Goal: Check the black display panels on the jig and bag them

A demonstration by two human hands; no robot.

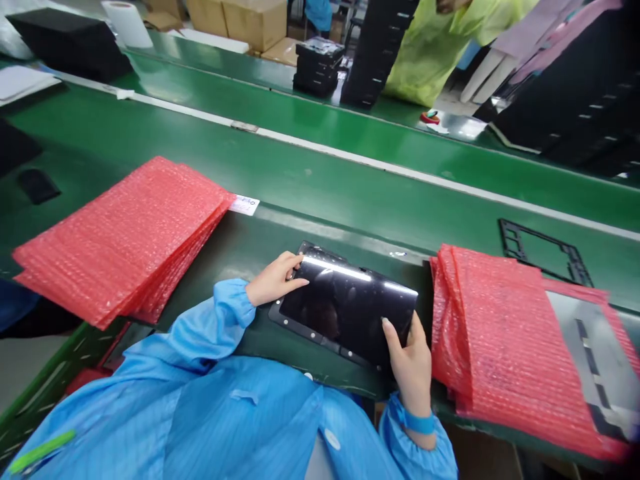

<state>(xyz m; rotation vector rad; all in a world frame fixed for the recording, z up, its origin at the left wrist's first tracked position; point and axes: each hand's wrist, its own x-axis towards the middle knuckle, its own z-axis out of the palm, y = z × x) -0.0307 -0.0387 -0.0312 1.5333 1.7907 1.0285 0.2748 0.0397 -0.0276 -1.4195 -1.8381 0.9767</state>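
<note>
A glossy black display panel [345, 300] lies over a dark backing plate [313, 335] with white dots along its near edge. My left hand [276, 279] is closed on the panel's left end, thumb on top of the glass. At the right end my right hand [409, 357] grips the panel, its thumb on the face and fingers around the edge. Red bubble-wrap bags [127, 233] are piled to the left of my hands. More red bubble-wrap bags [510, 327] lie to the right, and a grey panel [595, 360] shows in one of them.
Behind the right-hand bags lies a black open frame [543, 250]. A white rail [345, 152] runs across the green bench [310, 180]. Farther back stand black tray stacks [377, 53], cardboard boxes [255, 25] and a person in a yellow garment [425, 53].
</note>
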